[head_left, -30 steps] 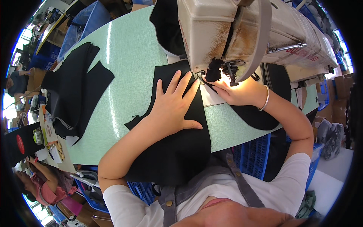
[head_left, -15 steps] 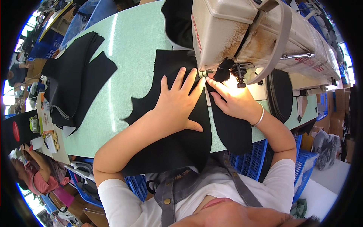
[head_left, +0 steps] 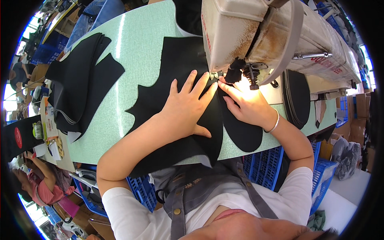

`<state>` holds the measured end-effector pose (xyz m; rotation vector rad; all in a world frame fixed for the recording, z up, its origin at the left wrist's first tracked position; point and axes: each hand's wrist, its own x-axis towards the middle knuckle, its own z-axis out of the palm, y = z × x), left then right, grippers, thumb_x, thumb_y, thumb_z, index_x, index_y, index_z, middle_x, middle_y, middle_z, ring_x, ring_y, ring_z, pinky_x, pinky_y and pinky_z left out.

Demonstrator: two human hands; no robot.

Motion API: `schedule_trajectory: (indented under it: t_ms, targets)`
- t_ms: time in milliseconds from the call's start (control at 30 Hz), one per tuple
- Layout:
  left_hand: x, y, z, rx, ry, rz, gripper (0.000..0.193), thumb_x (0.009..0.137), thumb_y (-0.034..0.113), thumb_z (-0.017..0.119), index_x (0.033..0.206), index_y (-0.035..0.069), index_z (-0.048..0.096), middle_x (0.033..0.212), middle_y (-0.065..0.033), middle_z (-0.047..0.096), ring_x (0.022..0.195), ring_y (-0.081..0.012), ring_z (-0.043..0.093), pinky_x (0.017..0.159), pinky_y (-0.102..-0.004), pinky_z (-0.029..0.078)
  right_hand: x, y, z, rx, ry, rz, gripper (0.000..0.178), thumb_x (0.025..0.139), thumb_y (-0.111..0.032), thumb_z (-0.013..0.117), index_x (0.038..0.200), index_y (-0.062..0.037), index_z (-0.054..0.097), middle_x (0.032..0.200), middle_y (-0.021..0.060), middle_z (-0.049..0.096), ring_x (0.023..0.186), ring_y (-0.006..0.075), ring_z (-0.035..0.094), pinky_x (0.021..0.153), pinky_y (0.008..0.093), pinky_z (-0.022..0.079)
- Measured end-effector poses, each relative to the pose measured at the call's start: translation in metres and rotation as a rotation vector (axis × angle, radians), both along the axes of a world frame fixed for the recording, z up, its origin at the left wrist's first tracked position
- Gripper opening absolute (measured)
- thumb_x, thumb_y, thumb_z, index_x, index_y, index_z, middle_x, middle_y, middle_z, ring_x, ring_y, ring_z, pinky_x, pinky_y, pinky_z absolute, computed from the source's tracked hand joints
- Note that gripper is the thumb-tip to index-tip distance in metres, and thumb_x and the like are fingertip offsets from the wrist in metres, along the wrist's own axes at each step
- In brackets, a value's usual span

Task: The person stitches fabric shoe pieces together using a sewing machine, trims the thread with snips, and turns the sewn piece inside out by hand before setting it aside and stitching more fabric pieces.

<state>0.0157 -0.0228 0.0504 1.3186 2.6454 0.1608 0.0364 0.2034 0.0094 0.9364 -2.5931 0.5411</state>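
Note:
My left hand [head_left: 186, 102] lies with spread fingers on a large black fabric piece [head_left: 180, 56] with a notched, curved left edge. Its fingertips are close to the presser foot [head_left: 214, 75] of a worn white sewing machine [head_left: 236, 28]. On the other side of the seam line, my right hand [head_left: 252, 108] rests with stretched fingers on a narrower black piece [head_left: 243, 134] that has a rounded near end. The two pieces meet edge to edge at the foot. Bright lamp light washes out part of the right hand, and the needle is hard to make out.
Stacked black cut pieces [head_left: 76, 80] lie on the left of the green tabletop [head_left: 136, 36]. Rounded black pieces [head_left: 296, 100] are stacked at the right of the machine. Blue crates [head_left: 264, 168] stand below the front edge. Another person [head_left: 46, 180] sits at the far left.
Both black pieces have slid away from me under the presser foot, the large one's far edge now higher up. My hands have stayed nearly in place.

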Motion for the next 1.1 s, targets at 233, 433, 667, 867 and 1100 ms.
schedule_trajectory:
  t_ms: [233,433,667,867,1100]
  targets:
    - [-0.011,-0.007,0.0,-0.015,-0.008,-0.062,0.108,0.058,0.053,0.083,0.142,0.002,0.037,0.138,-0.0224,0.039,0.14,-0.0432,0.024,0.099,-0.0659,0.037,0.003,0.001,0.002,0.005,-0.124,-0.021,0.038,0.083,-0.014,0.065,0.119,-0.0012,0.061,0.1,0.0139,0.068,0.071,0.0262,0.066,0.061,0.0358,0.052]
    - [-0.003,-0.008,0.02,0.052,-0.126,-0.191,0.068,0.07,0.034,0.078,0.127,0.007,0.056,0.121,-0.0136,0.051,0.105,-0.0301,0.052,0.086,-0.0405,0.045,0.002,0.003,0.005,-0.017,-0.082,-0.023,0.039,0.082,-0.015,0.067,0.118,-0.0014,0.062,0.104,0.0145,0.067,0.075,0.0265,0.065,0.063,0.0359,0.052]
    - [0.024,-0.019,0.025,-0.071,-0.417,-0.411,0.052,0.072,0.028,0.077,0.118,0.009,0.06,0.092,-0.0046,0.061,0.082,-0.0233,0.058,0.074,-0.0379,0.044,0.019,-0.001,0.018,0.009,-0.15,-0.027,0.047,0.074,-0.018,0.069,0.118,-0.0021,0.062,0.099,0.0101,0.065,0.08,0.0276,0.063,0.07,0.0383,0.049]
    - [0.009,-0.016,0.009,0.165,-0.535,-0.283,0.021,0.074,0.014,0.073,0.094,0.01,0.067,0.078,-0.0009,0.063,0.081,-0.022,0.059,0.078,-0.0355,0.042,0.011,0.002,0.015,0.084,-0.108,-0.08,0.042,0.074,-0.013,0.067,0.115,-0.0037,0.065,0.093,0.0105,0.064,0.07,0.0267,0.06,0.064,0.0376,0.046]
    - [0.006,-0.014,0.007,0.185,-0.328,-0.265,0.01,0.073,0.011,0.072,0.082,0.01,0.067,0.077,-0.0006,0.061,0.08,-0.0206,0.057,0.084,-0.0348,0.041,0.004,0.005,0.008,0.052,-0.048,-0.054,0.04,0.075,-0.01,0.065,0.115,-0.0061,0.066,0.08,0.0082,0.062,0.063,0.0243,0.057,0.059,0.0373,0.042]
